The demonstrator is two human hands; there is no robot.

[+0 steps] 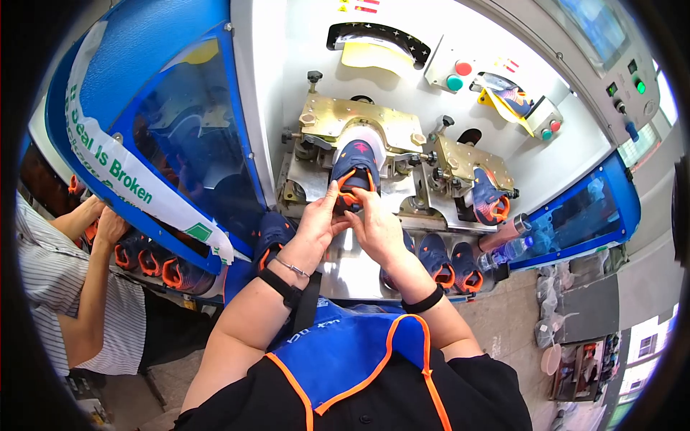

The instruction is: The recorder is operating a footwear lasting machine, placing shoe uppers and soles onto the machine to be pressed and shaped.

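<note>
A navy sneaker (357,159) with orange trim sits toe-first against the curved mouth of a brass-coloured clamp fixture (359,118) inside the machine. My left hand (318,221) grips the left side of its collar, the thumb along the opening. On the other side, my right hand (379,228) pinches the heel and collar edge. Both sets of fingers are closed around the heel end, and the fingertips under it are partly hidden. At the right-hand fixture (471,164), another navy and orange sneaker (489,195) rests with its heel outward.
Several sneakers (435,257) stand on the metal ledge (348,269), with one more (274,233) by my left forearm. A pink tumbler (505,232) and a clear bottle (512,251) are at the right. The blue door (194,122) hangs open beside a co-worker's hands (111,226). A button box (451,68) is above.
</note>
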